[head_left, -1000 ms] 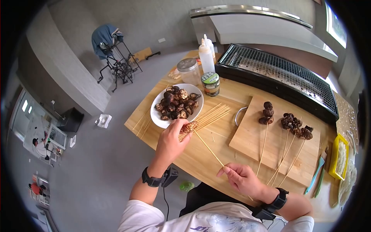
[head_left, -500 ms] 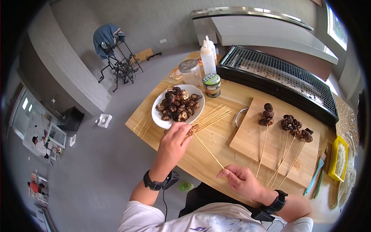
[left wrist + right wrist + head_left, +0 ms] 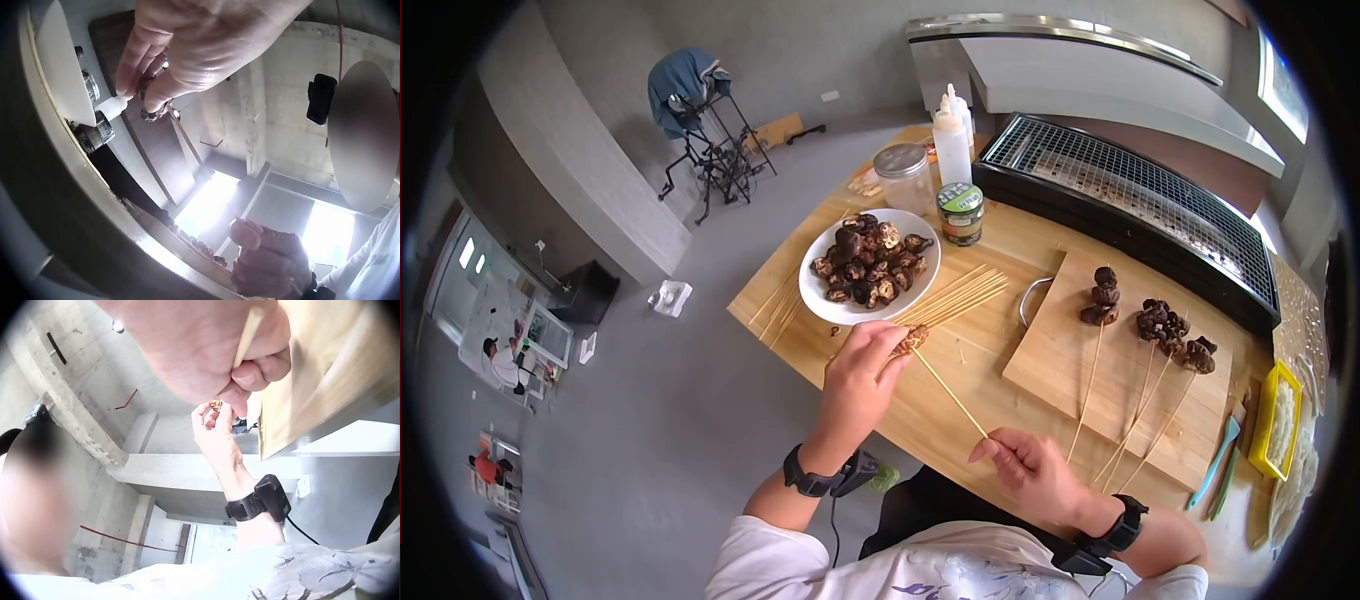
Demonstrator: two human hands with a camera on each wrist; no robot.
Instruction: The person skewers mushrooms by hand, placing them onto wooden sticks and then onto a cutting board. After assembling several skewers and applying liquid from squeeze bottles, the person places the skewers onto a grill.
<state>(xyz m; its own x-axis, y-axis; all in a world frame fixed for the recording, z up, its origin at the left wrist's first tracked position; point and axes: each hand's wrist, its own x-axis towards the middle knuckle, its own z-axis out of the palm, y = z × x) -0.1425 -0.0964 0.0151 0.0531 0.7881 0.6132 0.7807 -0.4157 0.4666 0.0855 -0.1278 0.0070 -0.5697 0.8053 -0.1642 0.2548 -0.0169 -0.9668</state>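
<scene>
The left hand holds a brown shiitake mushroom at the tip of a bamboo skewer, fingers and thumb around it. In the left wrist view the mushroom shows between thumb and fingertips, partly hidden. Lower down, the right hand pinches the skewer's shaft; its tail end sticks out of that fist in the right wrist view. Just beyond the left hand stands a white plate heaped with mushrooms. Loose bamboo skewers lie fanned beside it.
A cutting board to the right bears several mushroom skewers. Behind it stands a black grill. Squeeze bottles, a glass jar and a green-lidded container stand beyond the plate. A yellow tray sits far right.
The left fingers have closed further over the mushroom, covering more of it, and that hand sits a little farther from the plate. The right hand keeps its pinch. The head view has shifted slightly.
</scene>
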